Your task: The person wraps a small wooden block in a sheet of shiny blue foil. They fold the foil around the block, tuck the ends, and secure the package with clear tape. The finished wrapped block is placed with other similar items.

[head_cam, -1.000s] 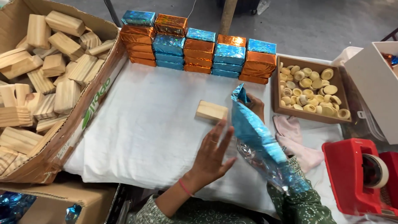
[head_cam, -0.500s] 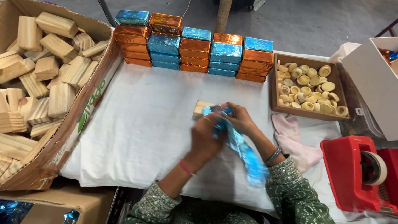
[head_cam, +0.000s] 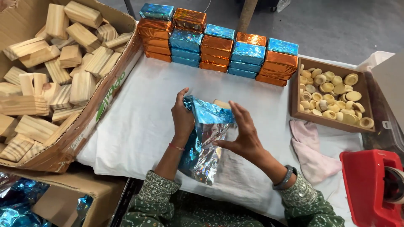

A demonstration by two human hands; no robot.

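At the centre of the frame, the left hand (head_cam: 183,120) gripped the crinkled left edge of a shiny blue foil sheet (head_cam: 206,138), its silver underside trailing toward the lower edge. The right hand (head_cam: 243,132) was spread open, fingers pressing the foil's right side over a pale wooden block (head_cam: 221,104), mostly hidden. They worked on the counter (head_cam: 139,126), covered in soft white cloth. At upper left, a cardboard box (head_cam: 105,105) held rough-sawn blocks; foil-wrapped bricks (head_cam: 219,50) lined the top. A wooden tray (head_cam: 294,96) sat at right.
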